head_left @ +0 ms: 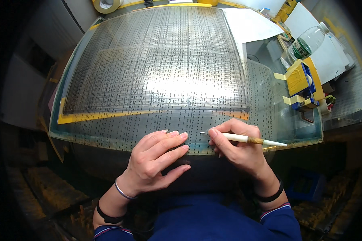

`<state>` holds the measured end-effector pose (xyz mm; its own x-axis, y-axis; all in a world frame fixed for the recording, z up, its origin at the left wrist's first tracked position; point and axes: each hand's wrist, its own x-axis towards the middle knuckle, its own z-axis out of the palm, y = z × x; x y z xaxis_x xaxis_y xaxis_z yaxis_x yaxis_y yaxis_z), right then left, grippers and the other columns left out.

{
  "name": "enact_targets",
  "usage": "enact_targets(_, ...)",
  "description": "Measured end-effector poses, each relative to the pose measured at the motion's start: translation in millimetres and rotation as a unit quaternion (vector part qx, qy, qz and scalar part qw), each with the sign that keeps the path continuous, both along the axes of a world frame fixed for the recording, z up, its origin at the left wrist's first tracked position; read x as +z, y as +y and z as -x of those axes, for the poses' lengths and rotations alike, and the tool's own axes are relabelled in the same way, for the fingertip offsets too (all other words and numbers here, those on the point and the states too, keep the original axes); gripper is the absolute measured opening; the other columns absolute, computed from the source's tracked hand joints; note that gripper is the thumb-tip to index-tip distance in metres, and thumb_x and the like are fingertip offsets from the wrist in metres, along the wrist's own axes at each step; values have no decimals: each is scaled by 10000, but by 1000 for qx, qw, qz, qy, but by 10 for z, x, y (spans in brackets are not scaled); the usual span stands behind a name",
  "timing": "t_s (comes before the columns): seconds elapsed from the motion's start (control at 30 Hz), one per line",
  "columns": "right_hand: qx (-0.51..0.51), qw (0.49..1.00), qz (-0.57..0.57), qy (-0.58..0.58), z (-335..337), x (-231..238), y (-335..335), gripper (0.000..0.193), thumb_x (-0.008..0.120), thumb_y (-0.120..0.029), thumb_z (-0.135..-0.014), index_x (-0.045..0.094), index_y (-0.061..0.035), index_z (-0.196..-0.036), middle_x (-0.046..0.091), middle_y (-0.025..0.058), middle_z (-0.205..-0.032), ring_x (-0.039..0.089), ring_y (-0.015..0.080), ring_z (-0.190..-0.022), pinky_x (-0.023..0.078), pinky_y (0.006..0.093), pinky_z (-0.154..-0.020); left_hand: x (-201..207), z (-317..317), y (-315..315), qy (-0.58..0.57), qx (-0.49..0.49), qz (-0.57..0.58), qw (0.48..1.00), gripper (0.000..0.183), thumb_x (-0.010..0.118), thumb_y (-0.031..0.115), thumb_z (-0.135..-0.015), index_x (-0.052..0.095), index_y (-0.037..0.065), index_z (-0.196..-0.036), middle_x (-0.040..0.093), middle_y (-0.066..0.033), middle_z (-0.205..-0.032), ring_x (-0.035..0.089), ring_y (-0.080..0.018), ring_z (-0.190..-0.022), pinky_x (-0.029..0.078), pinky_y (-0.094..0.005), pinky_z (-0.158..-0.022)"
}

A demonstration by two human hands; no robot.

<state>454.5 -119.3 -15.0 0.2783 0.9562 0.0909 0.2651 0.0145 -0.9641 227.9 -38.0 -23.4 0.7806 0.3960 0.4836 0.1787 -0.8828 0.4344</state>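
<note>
My right hand [247, 150] pinches a slim white pen-shaped tool [275, 143] with a brown band round its handle. The tool's thin metal tip points left, over a clear film sheet [181, 122] covered in rows of small black dot marks. I cannot tell whether the tip touches the film. Just left of it, my left hand [155, 158] is open, fingers stretched to the right, fingertips at the film's near edge. Both hands are at the near side of a glass-topped table [315, 130].
A second dotted sheet [120, 72], strongly reflecting light, lies farther back, with yellow tape [88, 117] along its near edge. To the right are a blue tape dispenser [309, 86], a clear plastic bottle [305, 44] and white paper [249, 26]. A tape roll [106, 5] sits at the far left.
</note>
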Motion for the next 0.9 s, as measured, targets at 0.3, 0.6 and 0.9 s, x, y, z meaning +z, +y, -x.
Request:
enact_targets(0.3,47,998,9,-38,-52,16,-6,137,709,-83,-952,696,42,-897,699,57,-724,643,78,-595,512,209,-523,5,-1,2,2,0,-2,1000,438,882,208,-688,732,62,-1073,698,-116,-1244,664,-289,-1138,510,-444,-1000)
enact_targets(0.6,57,997,41,26,-65,60,-7,158,734,-100,-927,696,24,-837,698,53,-702,637,69,-587,492,218,-512,6,-1,0,0,0,0,1000,432,879,203,-691,732,63,-1072,698,-113,-1244,663,-285,-1140,511,-445,-1000)
enact_targets(0.9,7,982,29,185,-96,73,-35,159,702,-122,-968,663,25,-924,696,79,-750,672,99,-616,551,219,-521,41,-13,-25,38,25,5,999,608,871,293,-730,660,46,-1244,630,-153,-1341,619,-322,-1220,472,-485,-1073)
